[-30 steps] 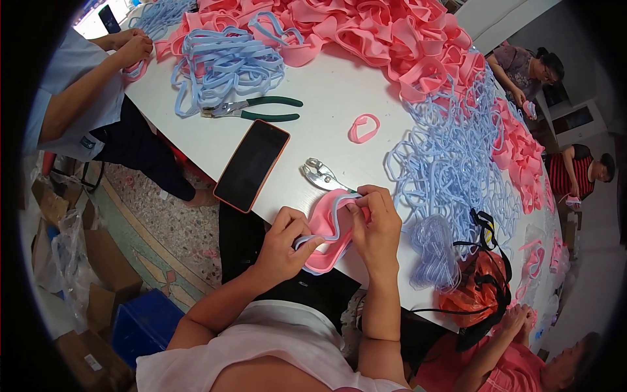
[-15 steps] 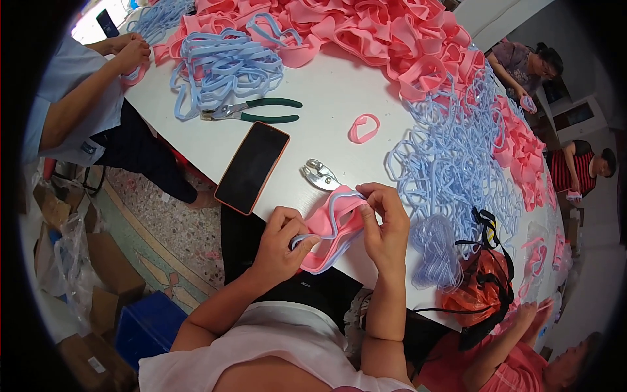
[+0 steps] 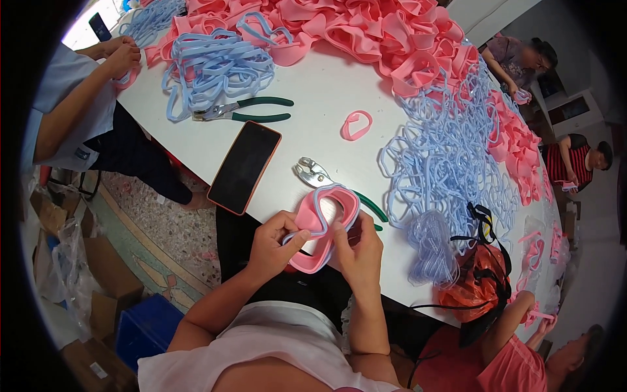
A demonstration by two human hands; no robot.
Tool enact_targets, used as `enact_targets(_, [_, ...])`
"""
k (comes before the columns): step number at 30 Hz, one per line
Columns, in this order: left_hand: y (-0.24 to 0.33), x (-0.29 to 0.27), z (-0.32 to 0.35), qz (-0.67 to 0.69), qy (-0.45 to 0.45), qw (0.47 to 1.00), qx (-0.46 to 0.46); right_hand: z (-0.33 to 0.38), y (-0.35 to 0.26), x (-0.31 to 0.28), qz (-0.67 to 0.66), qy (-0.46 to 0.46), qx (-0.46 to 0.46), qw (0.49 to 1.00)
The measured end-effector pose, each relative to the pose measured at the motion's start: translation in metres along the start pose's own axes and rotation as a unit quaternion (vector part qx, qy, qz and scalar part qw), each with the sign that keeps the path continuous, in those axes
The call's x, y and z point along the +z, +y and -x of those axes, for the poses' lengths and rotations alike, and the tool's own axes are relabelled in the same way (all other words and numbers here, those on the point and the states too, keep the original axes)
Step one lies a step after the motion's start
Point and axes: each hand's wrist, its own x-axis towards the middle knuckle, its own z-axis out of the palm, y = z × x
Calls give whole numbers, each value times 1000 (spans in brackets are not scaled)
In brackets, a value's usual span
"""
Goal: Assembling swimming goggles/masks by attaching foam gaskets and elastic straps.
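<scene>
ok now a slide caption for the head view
Left hand and right hand hold a blue-edged pink band at a white table, near green-handled pliers and a phone.

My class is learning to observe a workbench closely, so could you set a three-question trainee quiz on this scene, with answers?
1. Multiple choice: what do the left hand and right hand hold?
A) a red bag
B) a pink band with blue edging
C) a cardboard box

2. True or false: in this view, the phone lies to the left of the small pink loop.

3. Count: how many pairs of green-handled pliers lie on the white table?

Key:
1. B
2. True
3. Two: one just above the phone, the other partly hidden by the band.
</scene>
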Motion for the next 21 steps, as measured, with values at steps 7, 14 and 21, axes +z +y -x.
enact_targets(7, [35,5,-7,155,-30,984,-86,-2,-9,0,-24,48,-76,996])
enact_targets(14, [48,-7,-24,-119,-14,993,21,-2,-15,2,-11,40,-143,989])
enact_targets(21, [58,-13,-38,51,-73,991,-102,-4,-17,9,56,33,-169,983])
